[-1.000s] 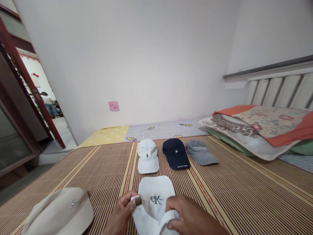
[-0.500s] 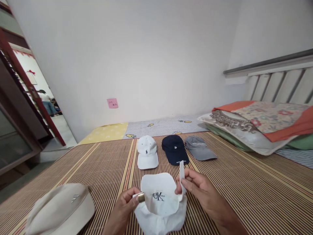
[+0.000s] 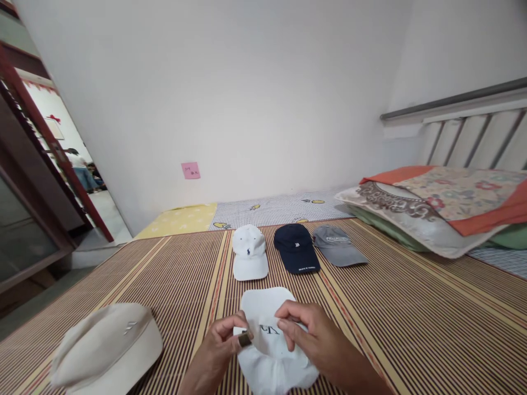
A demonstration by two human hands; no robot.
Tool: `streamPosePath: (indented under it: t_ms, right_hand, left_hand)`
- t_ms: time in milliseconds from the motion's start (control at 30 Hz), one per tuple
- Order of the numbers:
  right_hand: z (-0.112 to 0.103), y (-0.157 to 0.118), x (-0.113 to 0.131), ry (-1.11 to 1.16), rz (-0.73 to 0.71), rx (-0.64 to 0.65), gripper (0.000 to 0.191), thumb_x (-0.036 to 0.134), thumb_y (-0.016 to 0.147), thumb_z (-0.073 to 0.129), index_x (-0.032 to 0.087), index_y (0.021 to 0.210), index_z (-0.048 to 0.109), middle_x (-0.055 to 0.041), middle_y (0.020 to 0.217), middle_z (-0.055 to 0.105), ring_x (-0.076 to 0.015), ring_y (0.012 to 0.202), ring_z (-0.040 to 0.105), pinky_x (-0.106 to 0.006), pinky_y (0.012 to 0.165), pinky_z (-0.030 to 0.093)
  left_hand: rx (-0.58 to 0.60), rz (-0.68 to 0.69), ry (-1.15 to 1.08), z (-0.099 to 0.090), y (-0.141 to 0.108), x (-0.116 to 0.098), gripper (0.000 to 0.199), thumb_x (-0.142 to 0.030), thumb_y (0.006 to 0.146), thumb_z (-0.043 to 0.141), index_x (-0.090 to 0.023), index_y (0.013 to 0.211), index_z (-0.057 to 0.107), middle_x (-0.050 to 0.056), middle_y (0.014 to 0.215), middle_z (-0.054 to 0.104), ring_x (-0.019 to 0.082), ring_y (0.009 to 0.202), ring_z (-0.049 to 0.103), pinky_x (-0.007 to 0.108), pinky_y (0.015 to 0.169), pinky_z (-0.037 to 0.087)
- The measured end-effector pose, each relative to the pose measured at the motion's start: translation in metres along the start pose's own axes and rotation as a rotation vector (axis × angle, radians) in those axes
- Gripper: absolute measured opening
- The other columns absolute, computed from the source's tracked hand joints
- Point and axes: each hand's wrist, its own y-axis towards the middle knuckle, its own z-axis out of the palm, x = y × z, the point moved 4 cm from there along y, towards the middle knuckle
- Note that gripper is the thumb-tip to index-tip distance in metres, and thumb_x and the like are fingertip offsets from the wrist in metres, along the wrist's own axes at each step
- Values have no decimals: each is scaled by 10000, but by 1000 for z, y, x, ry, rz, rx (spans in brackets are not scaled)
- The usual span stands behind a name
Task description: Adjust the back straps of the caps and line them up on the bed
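Observation:
A white baseball cap (image 3: 274, 373) with dark lettering on its front lies close to me, its back opening towards me. My left hand (image 3: 220, 348) is closed at the opening's left side, pinching the strap end with a metal buckle (image 3: 244, 339). Fingertips of my right hand (image 3: 315, 337) are pinched together over the opening, just right of the buckle; the loose strap they hold is mostly hidden by the fingers. Beyond the hands, a white cap with a small rider logo (image 3: 249, 253), a navy cap (image 3: 295, 248) and a grey cap (image 3: 340, 247) stand in a row.
A beige cap (image 3: 109, 351) lies at the near left on the striped mat (image 3: 411, 329). Pillows (image 3: 407, 219) are stacked at the right by a railing. A pink note (image 3: 190, 170) is on the wall. Through the doorway at left, a person (image 3: 84, 170) is visible.
My right hand has moved left and inward over the cap's opening, bringing the strap, which stood upright before, towards the buckle. My left hand has shifted slightly right.

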Motion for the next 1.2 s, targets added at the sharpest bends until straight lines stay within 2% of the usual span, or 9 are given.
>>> streamPosePath:
  t_ms: [100, 233, 400, 667, 900, 1200]
  right_hand:
    - [10, 0, 1, -11, 29, 53, 213, 313, 969, 577, 203, 809, 665, 37, 654, 605, -148, 664, 566, -265, 679, 394]
    - [17, 0, 0, -26, 62, 88, 184, 302, 961, 593, 196, 836, 676, 45, 646, 597, -140, 648, 556, -261, 678, 398]
    - [10, 1, 4, -22, 16, 30, 268, 371, 980, 580, 187, 811, 678, 34, 653, 599, -148, 660, 574, -263, 671, 404]
    - [13, 0, 4, -105, 38, 78, 206, 299, 962, 589, 188, 818, 686, 36, 644, 619, -149, 666, 603, -256, 672, 403]
    - [9, 3, 2, -99, 5, 7, 243, 333, 972, 580, 186, 816, 694, 27, 653, 632, -152, 659, 602, -263, 671, 408]
    - [13, 1, 4, -149, 59, 91, 196, 263, 949, 576, 191, 792, 669, 37, 642, 626, -142, 652, 587, -259, 650, 377]
  left_hand:
    - [23, -13, -20, 3, 0, 3, 312, -462, 754, 885, -187, 733, 740, -16, 777, 520, 157, 754, 451, 263, 694, 358]
    - [54, -9, -35, 4, -1, 6, 343, -497, 750, 881, -189, 736, 732, -17, 776, 497, 167, 766, 444, 276, 700, 359]
    - [45, -3, -10, 0, 0, 10, 250, -407, 811, 850, -195, 743, 736, -10, 802, 518, 165, 783, 451, 278, 717, 350]
    - [46, 22, -17, 2, 0, 8, 360, -512, 766, 866, -182, 746, 723, -17, 772, 494, 163, 753, 423, 280, 698, 342]
    - [25, -2, -55, 1, 0, 11, 289, -447, 773, 879, -198, 749, 734, -11, 802, 516, 168, 789, 448, 279, 714, 350]
    - [49, 5, -10, 3, 1, 7, 368, -526, 789, 842, -184, 755, 709, -9, 780, 499, 174, 766, 426, 294, 719, 344]
